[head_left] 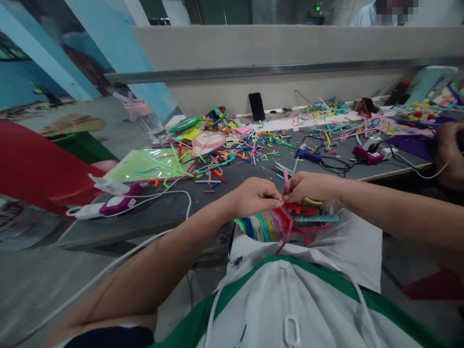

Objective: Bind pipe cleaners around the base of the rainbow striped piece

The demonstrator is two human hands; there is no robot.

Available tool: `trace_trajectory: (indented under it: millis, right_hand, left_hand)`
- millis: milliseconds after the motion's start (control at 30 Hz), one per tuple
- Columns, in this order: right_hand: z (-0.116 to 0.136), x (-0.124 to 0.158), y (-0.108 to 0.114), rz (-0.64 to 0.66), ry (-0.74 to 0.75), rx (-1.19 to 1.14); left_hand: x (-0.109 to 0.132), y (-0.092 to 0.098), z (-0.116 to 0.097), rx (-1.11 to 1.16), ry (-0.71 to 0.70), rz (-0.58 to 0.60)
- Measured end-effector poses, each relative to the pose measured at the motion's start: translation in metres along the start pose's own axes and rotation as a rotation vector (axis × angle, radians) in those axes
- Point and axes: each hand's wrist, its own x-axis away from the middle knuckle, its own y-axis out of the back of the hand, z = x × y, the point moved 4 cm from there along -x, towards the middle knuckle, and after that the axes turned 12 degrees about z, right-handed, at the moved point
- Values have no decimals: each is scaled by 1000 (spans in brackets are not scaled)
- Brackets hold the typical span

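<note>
left grip: my left hand [253, 195] is pinched shut on the pink pipe cleaner [286, 183], thumb and fingertips right at the spot where both hands meet, so the strand can't slip.
right grip: my right hand [311, 187] is closed on the same pink pipe cleaner from the other side, fingertips almost touching the left ones. Its short end pokes up between them.
where the piece is: the striped pipe-cleaner piece [266, 226] (blue, green, yellow, pink rows) hangs just below my hands, over my lap and off the counter edge, close in where I can see it.
loose ends: red strands [300, 209] and a teal fuzzy one [316, 218] stick out to the right under my right hand.
counter: the grey counter [174, 208] beyond is littered with pipe cleaner offcuts [232, 154], all within reach.
tools: scissors [284, 169] lie just past my hands; a purple-and-white glue gun [108, 205] sits off to the left with its white cord [174, 193].
further back: a black phone [256, 106] leans against the wall.
far right: someone else's hand [449, 150] is at the edge.
</note>
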Motion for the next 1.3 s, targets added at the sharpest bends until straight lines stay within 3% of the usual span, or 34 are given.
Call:
trace_trajectory:
  millis: [267,433,600,767,1133,1300]
  right_hand:
    - [-12,-2,1,171,37,-213]
    - [-19,-1,3,300,8,-350]
    - [-21,-1,5,353,26,-412]
    - [-24,0,3,344,-49,-511]
    - [-32,-16,7,453,-104,-363]
    - [-39,-21,6,474,-165,-286]
  left_hand:
    - [5,-3,-5,-71,-127,-137]
    - [9,-4,-15,-97,-177,-286]
    - [11,-9,-14,-159,-188,-366]
    - [10,-12,-8,-172,-172,-419]
    - [9,-18,-6,-123,-227,-390]
    - [2,-16,-2,-1,-97,-264]
